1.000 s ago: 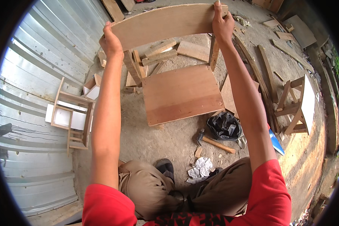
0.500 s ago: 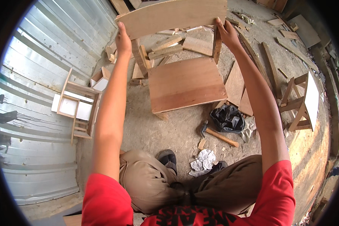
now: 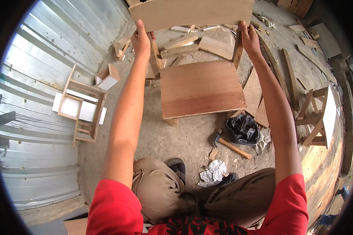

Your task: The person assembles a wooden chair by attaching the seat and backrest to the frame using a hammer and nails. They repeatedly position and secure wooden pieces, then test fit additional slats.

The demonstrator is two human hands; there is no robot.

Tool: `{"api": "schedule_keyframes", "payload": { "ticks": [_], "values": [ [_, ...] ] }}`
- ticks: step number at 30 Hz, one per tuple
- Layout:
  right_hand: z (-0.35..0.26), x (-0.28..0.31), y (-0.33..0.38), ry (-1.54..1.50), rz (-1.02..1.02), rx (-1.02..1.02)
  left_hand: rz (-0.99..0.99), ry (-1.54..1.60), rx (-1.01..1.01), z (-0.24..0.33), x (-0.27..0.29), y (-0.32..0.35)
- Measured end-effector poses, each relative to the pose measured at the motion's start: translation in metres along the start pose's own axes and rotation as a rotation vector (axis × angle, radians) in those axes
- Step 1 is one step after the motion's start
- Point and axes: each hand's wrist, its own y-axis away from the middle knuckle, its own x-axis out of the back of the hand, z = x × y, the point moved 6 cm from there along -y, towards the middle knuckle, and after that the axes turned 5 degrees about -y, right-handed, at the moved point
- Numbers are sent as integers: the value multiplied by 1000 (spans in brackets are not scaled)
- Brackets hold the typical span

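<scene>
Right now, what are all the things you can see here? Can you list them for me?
wooden panel: one, light brown, held up at the top, a hand at each lower corner
wooden chair frame: one, brown flat seat, on the ground under the panel
hammer: one, wooden handle, on the ground right of centre
black bag: one, black, beside the hammer
crumpled paper: one, white, near the knees
small chair frames: two, pale wood, one at left by the metal wall, one at right
wood offcuts: several, light brown, scattered behind the seat
corrugated metal wall: one, grey, left side
left hand: grips the panel's lower left corner
right hand: grips the panel's lower right corner
</scene>
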Motion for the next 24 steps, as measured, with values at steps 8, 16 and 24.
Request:
{"api": "schedule_keyframes", "payload": {
  "ticks": [8, 16, 24],
  "values": [
    [33, -19, 46, -171, -123, -241, -56, -173, 183, -69, 31, 52],
    [88, -24, 86, -274, -45, -340, 269, -326, 406, -124, 36, 98],
    [94, -26, 93, -281, 42, -396, 257, -400, 433, -126, 37, 95]
  ]
}}
